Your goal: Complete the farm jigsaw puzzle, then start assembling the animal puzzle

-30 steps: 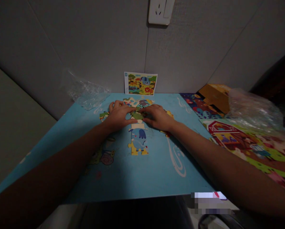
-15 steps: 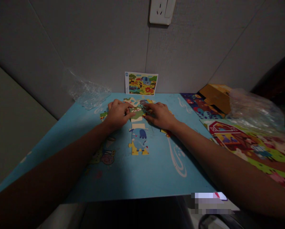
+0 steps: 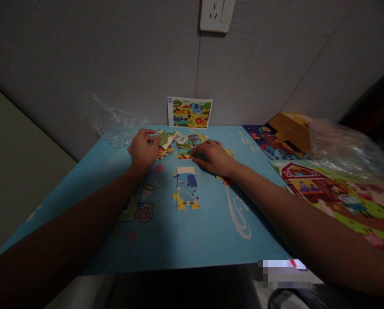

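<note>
My left hand [image 3: 144, 149] is closed on a green-and-cream puzzle piece [image 3: 166, 140], lifted and tilted at the left of a loose pile of puzzle pieces [image 3: 195, 139]. Under that hand lie more pieces in red and yellow [image 3: 165, 152], partly covered. My right hand [image 3: 213, 156] has its fingers bent, the tips at the right edge of a green, red and yellow puzzle piece [image 3: 184, 154]. Nearer to me is a joined strip of puzzle with a blue elephant [image 3: 188, 183] and a cream top edge. Yellow pieces [image 3: 223, 178] are partly hidden beneath my right wrist.
A picture card of animals [image 3: 192, 112] leans against the wall behind the pile. Clear plastic wrap [image 3: 117, 126] lies at back left. On the right are a farm picture [image 3: 336, 201], an orange-brown box [image 3: 290, 133] and a plastic bag [image 3: 346, 146].
My left hand has moved left, carrying the green-and-cream piece off the middle of the pile and tilting it. My right hand has stayed nearly in place, shifting slightly down.
</note>
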A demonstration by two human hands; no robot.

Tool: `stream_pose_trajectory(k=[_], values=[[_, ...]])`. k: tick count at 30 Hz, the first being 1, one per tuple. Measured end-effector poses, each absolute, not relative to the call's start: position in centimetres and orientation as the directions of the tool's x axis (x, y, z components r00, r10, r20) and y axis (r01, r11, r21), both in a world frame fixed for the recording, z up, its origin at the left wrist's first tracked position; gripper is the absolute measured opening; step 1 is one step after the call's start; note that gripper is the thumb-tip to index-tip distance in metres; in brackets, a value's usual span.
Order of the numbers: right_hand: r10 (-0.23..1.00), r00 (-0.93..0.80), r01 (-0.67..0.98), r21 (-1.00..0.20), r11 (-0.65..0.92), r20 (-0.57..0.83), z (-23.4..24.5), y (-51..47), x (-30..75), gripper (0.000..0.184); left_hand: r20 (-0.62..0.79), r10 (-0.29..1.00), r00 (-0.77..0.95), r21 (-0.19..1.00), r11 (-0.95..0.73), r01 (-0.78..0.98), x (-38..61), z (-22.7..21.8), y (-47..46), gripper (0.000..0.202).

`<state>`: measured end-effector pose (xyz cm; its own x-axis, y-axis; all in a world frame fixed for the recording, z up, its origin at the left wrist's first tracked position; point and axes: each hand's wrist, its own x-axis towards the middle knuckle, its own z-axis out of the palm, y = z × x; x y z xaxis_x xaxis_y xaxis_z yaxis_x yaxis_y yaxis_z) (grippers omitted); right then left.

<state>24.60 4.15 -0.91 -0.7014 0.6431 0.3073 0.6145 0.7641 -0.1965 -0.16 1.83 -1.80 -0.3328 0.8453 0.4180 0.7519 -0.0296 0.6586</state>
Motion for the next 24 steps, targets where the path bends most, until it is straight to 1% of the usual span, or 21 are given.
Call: stream_pose_trajectory(k=[2, 3, 4, 7, 11, 14, 16, 17, 19, 21, 24], values=[[0.636, -0.711, 0.606, -0.196, 0.771, 0.302, -0.9, 4.1, 24.6, 0.026, 0.426, 0.797, -0.429, 0.65, 0.06, 0.757, 0.1, -1.5, 1.6, 0.026], [0.629, -0.719, 0.599, -0.195, 0.777, 0.297, -0.9, 4.0, 24.5, 0.026, 0.433, 0.787, -0.44, 0.627, 0.087, 0.774, 0.3, -1.4, 1.5, 0.026], [0.618, -0.73, 0.588, -0.194, 0.785, 0.292, -0.9, 3.9, 24.5, 0.026, 0.442, 0.795, -0.415, 0.591, 0.09, 0.802, 0.4, -1.2, 1.4, 0.027], [0.588, -0.761, 0.552, -0.203, 0.809, 0.274, -0.8, 3.8, 24.5, 0.027, 0.483, 0.829, -0.281, 0.473, 0.023, 0.881, 0.8, -0.9, 0.9, 0.027], [0.588, -0.758, 0.553, -0.203, 0.809, 0.281, -0.4, 4.0, 24.7, 0.031, 0.508, 0.861, 0.002, 0.352, -0.209, 0.912, 1.4, -1.0, 0.5, 0.025], [0.669, -0.661, 0.646, -0.197, 0.738, 0.34, -0.1, 4.4, 25.3, 0.034, 0.458, 0.866, 0.201, 0.258, -0.346, 0.902, 1.6, -1.2, 0.3, 0.027], [0.752, -0.548, 0.747, -0.191, 0.637, 0.366, 0.0, 4.6, 25.8, 0.037, 0.393, 0.877, 0.277, 0.223, -0.383, 0.896, 1.7, -1.4, 0.1, 0.027], [0.792, -0.495, 0.795, -0.182, 0.579, 0.357, 0.0, 4.6, 25.9, 0.04, 0.361, 0.885, 0.294, 0.219, -0.387, 0.896, 1.7, -1.5, 0.1, 0.026], [0.865, -0.409, 0.87, -0.16, 0.465, 0.292, 0.0, 4.6, 26.2, 0.045, 0.317, 0.897, 0.307, 0.224, -0.385, 0.895, 1.7, -1.5, 0.1, 0.027], [0.908, -0.366, 0.905, -0.148, 0.398, 0.205, -0.1, 4.4, 26.2, 0.046, 0.303, 0.901, 0.31, 0.236, -0.386, 0.892, 1.7, -1.5, 0.0, 0.027], [0.909, -0.386, 0.902, -0.145, 0.407, 0.155, -0.1, 4.4, 26.0, 0.043, 0.304, 0.901, 0.31, 0.248, -0.389, 0.887, 1.6, -1.4, 0.1, 0.025]])
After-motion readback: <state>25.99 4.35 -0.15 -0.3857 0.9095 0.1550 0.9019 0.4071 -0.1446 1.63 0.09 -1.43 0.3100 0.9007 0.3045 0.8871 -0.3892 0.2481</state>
